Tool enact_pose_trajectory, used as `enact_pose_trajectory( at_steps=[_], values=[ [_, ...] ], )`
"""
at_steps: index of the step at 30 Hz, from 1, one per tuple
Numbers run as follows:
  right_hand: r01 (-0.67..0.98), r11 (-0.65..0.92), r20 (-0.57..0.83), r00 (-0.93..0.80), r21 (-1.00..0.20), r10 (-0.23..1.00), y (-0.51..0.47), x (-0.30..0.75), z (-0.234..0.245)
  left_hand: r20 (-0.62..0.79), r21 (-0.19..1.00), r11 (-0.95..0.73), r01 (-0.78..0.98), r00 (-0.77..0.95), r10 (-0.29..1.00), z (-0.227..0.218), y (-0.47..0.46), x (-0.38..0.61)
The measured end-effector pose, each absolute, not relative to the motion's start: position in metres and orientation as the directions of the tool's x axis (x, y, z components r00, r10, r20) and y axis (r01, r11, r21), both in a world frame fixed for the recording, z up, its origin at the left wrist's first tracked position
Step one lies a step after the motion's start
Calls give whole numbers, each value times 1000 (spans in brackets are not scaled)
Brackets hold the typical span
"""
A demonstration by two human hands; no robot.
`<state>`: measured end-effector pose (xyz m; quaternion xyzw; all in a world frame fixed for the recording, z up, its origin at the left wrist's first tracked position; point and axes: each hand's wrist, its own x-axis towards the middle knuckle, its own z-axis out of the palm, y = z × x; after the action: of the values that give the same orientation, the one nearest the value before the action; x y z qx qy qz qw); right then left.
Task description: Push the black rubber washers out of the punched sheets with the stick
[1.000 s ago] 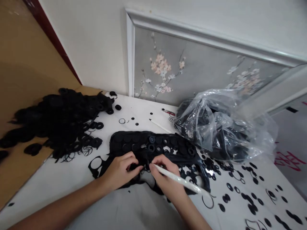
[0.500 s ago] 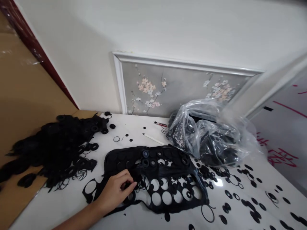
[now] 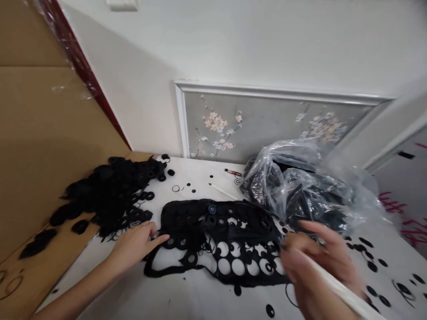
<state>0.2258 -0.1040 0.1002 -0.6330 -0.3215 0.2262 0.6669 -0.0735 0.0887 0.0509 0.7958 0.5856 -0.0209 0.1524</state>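
While the left hand (image 3: 135,246) lies open and flat with nothing in it, its fingertips (image 3: 163,239) reach the left end of the punched black rubber sheet (image 3: 187,220). This sheet lies on the white table (image 3: 187,298), and its long axis goes from left to right across the view. The right hand (image 3: 316,266) is blurred and stands over the right end of the sheet, without touching it as far as I can tell. It seems to grip a white stick (image 3: 336,284), which runs to the lower right. So the left hand is nearer, and the sheet lies to its right. Behind the sheet are a heap of black rubber scraps (image 3: 113,191) and a clear plastic bag (image 3: 300,191).
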Motion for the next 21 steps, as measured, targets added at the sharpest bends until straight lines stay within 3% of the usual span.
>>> enact_pose_trajectory(
  at_steps=[3,6,10,15,18,21],
  values=[
    [-82,35,-14,537,-996,843,-62,199,86,-232,216,-222,951,271,934,48,76,-82],
    [-87,-75,-101,347,-993,932,-33,176,67,-225,378,-199,904,298,928,33,68,-80],
    [-98,-188,-205,206,-977,957,-13,162,48,-238,560,-110,821,286,928,19,66,-72],
    [-77,-315,-324,214,-946,922,-14,168,31,-241,469,-190,863,332,912,25,69,-68],
    [-97,-377,-389,256,-921,885,-21,177,21,-50,397,-332,856,382,923,33,68,-63],
    [-82,-407,-414,249,-910,876,-25,176,15,150,410,-569,713,563,813,36,64,-46]
  ],
)
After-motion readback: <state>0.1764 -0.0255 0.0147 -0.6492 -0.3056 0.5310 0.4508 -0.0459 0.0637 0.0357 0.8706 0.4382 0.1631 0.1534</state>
